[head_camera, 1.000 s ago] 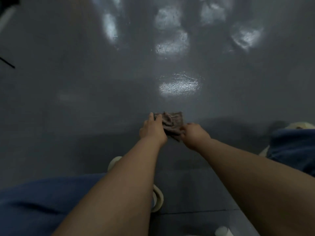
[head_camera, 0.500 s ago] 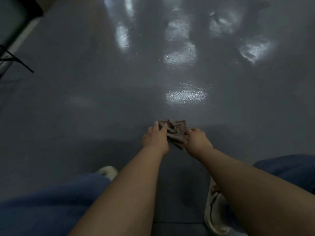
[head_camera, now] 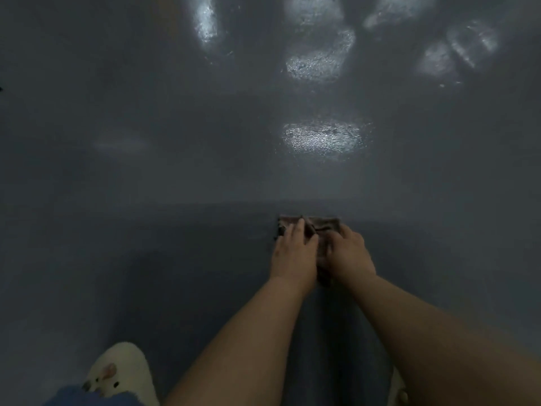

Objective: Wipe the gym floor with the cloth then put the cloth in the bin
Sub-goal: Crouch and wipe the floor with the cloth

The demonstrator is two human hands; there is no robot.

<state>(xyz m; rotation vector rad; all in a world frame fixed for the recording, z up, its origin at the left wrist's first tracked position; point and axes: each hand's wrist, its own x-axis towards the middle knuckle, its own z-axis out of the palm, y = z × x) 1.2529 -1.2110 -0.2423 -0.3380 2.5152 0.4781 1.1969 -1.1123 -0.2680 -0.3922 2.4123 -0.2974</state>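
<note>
Cloth (head_camera: 320, 227) flat on grey floor (head_camera: 146, 230) — left hand (head_camera: 292, 256), right hand (head_camera: 348, 257) pressing it, fingers extended, bare floor all around

I count one brown cloth (head_camera: 319, 227) on the grey gym floor (head_camera: 146, 230), and my two hands on it: my left hand (head_camera: 292, 253) and my right hand (head_camera: 349, 254). Two pale slippers show: one (head_camera: 123, 370) at lower left, another's edge (head_camera: 398, 388) at lower right.
</note>
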